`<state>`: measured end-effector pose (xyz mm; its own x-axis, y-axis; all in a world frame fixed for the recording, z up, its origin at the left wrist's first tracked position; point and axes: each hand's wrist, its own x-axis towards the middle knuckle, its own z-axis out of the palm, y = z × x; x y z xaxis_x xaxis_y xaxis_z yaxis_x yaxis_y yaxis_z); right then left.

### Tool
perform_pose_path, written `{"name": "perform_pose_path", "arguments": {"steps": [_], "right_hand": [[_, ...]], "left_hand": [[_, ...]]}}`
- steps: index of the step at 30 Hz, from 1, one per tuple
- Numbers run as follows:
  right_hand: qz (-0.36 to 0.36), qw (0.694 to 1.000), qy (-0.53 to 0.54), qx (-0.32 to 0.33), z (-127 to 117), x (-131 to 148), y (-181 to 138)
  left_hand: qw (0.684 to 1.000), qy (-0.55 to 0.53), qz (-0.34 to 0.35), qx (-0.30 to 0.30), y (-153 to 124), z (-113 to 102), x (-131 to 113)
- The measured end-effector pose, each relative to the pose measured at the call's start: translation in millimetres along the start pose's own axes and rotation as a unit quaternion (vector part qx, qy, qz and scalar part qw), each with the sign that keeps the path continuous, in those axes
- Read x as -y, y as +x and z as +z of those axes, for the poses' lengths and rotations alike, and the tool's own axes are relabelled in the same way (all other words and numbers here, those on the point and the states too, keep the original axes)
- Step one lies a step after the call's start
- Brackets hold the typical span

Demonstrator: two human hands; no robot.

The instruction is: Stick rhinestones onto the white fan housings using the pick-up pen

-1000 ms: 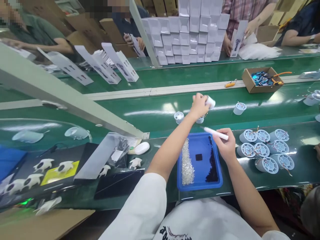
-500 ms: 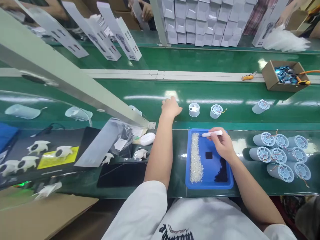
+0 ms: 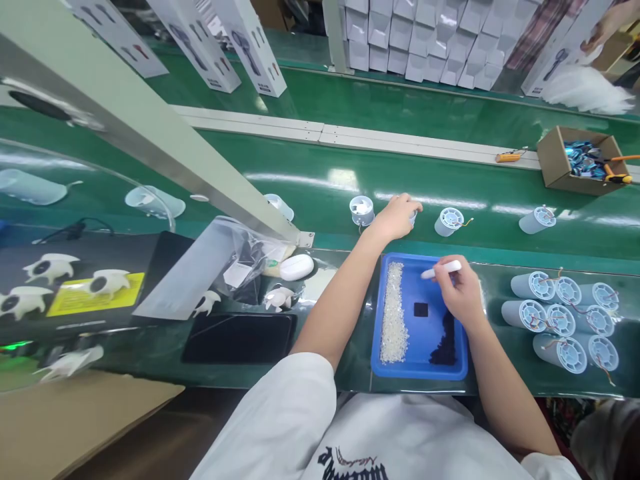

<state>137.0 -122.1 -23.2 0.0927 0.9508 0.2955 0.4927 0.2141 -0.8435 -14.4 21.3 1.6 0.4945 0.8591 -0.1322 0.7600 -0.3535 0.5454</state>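
My left hand (image 3: 396,217) reaches over the green belt (image 3: 320,200), its fingers curled around a pale blue cylinder part (image 3: 413,215) that is mostly hidden under it. Two more cylinder parts stand on either side, one to the left (image 3: 361,210) and one to the right (image 3: 449,221). My right hand (image 3: 461,293) pinches a white pen-like tool (image 3: 441,269) above a blue tray (image 3: 400,370). The tray holds a strip of clear bits (image 3: 394,323), a black square (image 3: 421,309) and a heap of dark bits (image 3: 445,345).
Several cylinder parts (image 3: 563,313) lie clustered right of the tray; another (image 3: 536,219) is on the belt. A slanted metal beam (image 3: 150,140), a clear bag (image 3: 220,267), a white oval piece (image 3: 296,267) and a cardboard box (image 3: 580,163) are around. White cartons (image 3: 425,40) are stacked beyond.
My left hand moved right along the belt, leaving a cylinder part standing where it was, and closed on the neighbouring one. My right hand kept the pen tool over the tray.
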Motion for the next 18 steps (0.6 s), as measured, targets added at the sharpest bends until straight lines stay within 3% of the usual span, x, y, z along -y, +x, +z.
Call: {"name": "perform_pose_path", "arguments": {"steps": [3, 5, 14, 18], "right_hand": [[-0.033, 0.991, -0.064, -0.113, -9, -2, 1], [-0.033, 0.987, -0.073, -0.139, -14, -4, 1], [-0.046, 0.988, -0.075, -0.126, -17, -6, -1], [-0.044, 0.990, -0.066, -0.113, -15, -9, -2]], "left_hand": [[0.997, -0.065, 0.012, -0.048, -2, -7, -1], [0.990, -0.111, 0.026, -0.087, -5, -13, -3], [0.963, -0.176, 0.035, -0.203, -11, -28, -3], [0.931, -0.272, 0.059, -0.234, -11, -27, -2]]}}
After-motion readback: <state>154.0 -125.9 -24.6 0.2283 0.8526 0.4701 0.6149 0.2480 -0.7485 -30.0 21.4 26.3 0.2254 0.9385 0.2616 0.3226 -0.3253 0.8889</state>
